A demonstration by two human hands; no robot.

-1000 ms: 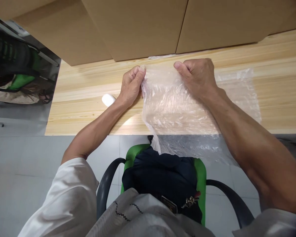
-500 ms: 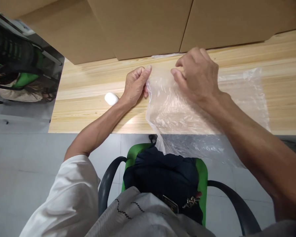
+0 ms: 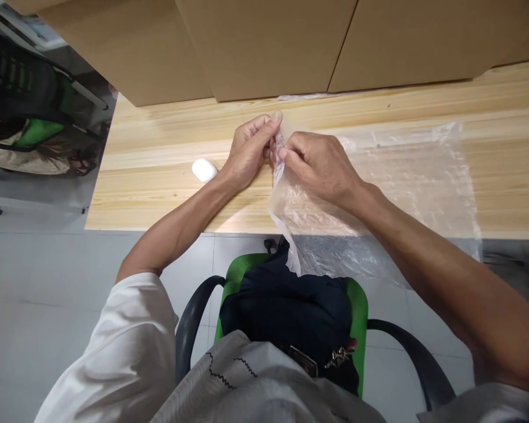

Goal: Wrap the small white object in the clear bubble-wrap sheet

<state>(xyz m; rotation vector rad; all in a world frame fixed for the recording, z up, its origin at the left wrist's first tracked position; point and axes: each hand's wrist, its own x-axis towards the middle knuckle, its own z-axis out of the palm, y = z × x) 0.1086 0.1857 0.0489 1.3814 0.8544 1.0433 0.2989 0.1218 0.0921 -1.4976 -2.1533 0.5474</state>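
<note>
A: Both hands are pinching at nearly the same spot: the left hand (image 3: 249, 150) and the right hand (image 3: 320, 161) are closed on the left edge of the clear plastic film (image 3: 418, 170), thumbs near each other.

B: ok, so what's different from half a second ago?

A: Mostly the right hand. Back then it's raised with its fingers loose and a gap to the left; now it's right beside it, thumb down on gathered film. So imo the work is now down to one bunched bit of edge instead of a wider stretch.

B: And the rest of the film?

A: Spreads out right of the grip, passes under the right forearm and droops past the near edge of the table (image 3: 158, 147). Some white rounded thing (image 3: 204, 170) sits just left of the left wrist.
</note>
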